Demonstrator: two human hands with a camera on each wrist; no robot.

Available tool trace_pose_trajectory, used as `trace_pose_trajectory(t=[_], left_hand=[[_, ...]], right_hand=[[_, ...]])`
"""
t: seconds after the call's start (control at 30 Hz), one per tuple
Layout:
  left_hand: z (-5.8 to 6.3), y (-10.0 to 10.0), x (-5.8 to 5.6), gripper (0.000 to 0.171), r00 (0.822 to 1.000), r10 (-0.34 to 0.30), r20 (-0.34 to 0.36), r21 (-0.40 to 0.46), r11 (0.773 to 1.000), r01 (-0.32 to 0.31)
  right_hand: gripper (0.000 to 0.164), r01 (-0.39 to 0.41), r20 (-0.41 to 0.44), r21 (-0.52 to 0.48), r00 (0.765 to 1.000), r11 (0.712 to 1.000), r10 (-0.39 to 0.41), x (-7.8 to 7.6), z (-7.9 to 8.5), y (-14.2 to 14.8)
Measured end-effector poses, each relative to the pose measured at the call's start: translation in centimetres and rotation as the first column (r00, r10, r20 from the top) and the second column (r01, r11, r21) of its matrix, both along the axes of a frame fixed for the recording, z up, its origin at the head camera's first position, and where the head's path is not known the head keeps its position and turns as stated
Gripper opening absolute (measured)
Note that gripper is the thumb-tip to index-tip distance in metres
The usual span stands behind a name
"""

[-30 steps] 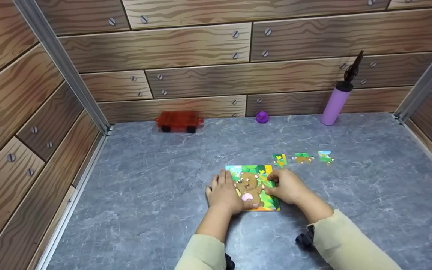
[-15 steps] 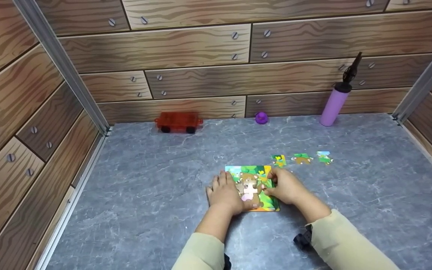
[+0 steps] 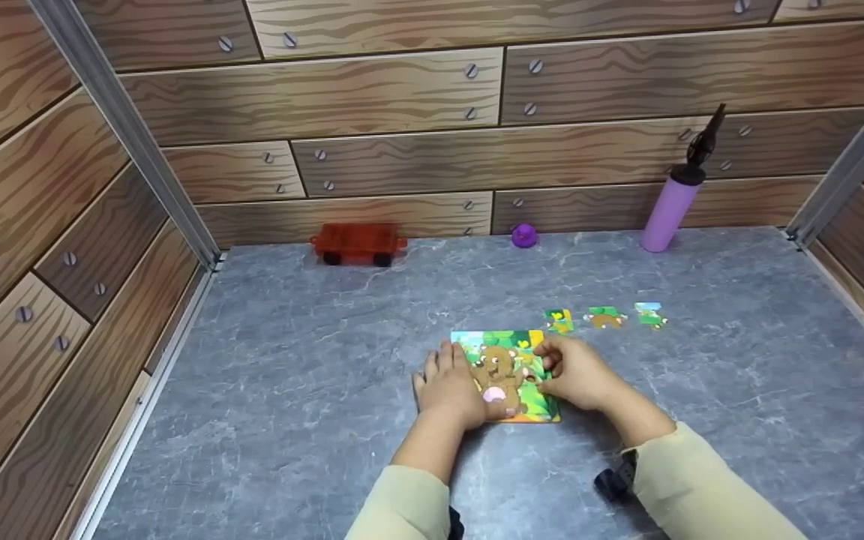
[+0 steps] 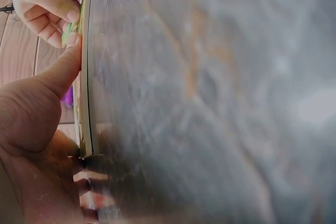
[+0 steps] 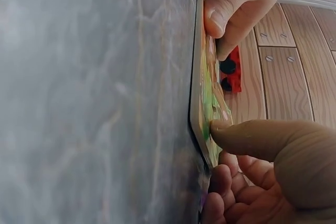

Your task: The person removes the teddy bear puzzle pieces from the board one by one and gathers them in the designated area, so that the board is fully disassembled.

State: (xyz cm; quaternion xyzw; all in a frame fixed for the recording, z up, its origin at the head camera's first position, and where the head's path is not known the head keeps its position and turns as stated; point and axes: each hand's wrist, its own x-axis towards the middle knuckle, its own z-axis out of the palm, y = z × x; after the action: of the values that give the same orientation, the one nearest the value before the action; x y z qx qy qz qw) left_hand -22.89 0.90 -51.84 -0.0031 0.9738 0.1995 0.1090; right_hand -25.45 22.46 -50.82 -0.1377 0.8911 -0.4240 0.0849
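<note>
A jigsaw puzzle [image 3: 496,375] with a brown bear on a green ground lies in its thin frame on the table. My left hand [image 3: 448,386] rests over its left side, fingers straight and thumb along the near edge. At the right edge, my right hand [image 3: 578,375] pinches a green puzzle piece [image 5: 224,109] between thumb and fingers. That piece stands tilted up from the board in the right wrist view. Just beyond the puzzle lie three loose puzzle pieces: a yellow-green one [image 3: 559,320], a brown-green one [image 3: 605,316] and a blue-green one [image 3: 650,315].
Along the back wall stand a red toy wagon [image 3: 358,241], a small purple rubber duck [image 3: 524,235] and a purple hand pump [image 3: 672,210] with a black nozzle. Wood-patterned walls [image 3: 372,90] enclose the grey marbled table [image 3: 289,420] at the back and sides.
My right hand and forearm have shifted slightly to the right, with the thumb drawn back a little at the puzzle's edge. My left hand stays where it was.
</note>
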Motion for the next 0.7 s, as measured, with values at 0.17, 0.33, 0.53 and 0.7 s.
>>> trace_pose_trajectory(t=[0.17, 0.33, 0.53, 0.7], left_hand=[[-0.1, -0.1, 0.0, 0.138, 1.0, -0.001, -0.008, -0.006, 1.0, 0.001], [0.3, -0.1, 0.1, 0.139, 1.0, -0.005, -0.015, -0.006, 1.0, 0.005], [0.5, -0.1, 0.3, 0.137, 1.0, -0.006, -0.01, 0.002, 1.0, 0.006], [0.3, -0.1, 0.1, 0.136, 1.0, -0.006, -0.005, 0.004, 1.0, 0.006]], right_hand=[[0.044, -0.005, -0.006, 0.017, 1.0, 1.0, 0.005, -0.1, -0.1, 0.2], [0.044, -0.02, -0.043, 0.019, 0.999, 1.0, 0.02, 0.0, -0.1, 0.7], [0.047, -0.012, -0.119, 0.027, 0.993, 1.0, 0.015, 0.1, 0.4, 1.5], [0.045, 0.034, -0.142, 0.048, 0.99, 0.998, -0.027, 0.0, 0.9, 2.5]])
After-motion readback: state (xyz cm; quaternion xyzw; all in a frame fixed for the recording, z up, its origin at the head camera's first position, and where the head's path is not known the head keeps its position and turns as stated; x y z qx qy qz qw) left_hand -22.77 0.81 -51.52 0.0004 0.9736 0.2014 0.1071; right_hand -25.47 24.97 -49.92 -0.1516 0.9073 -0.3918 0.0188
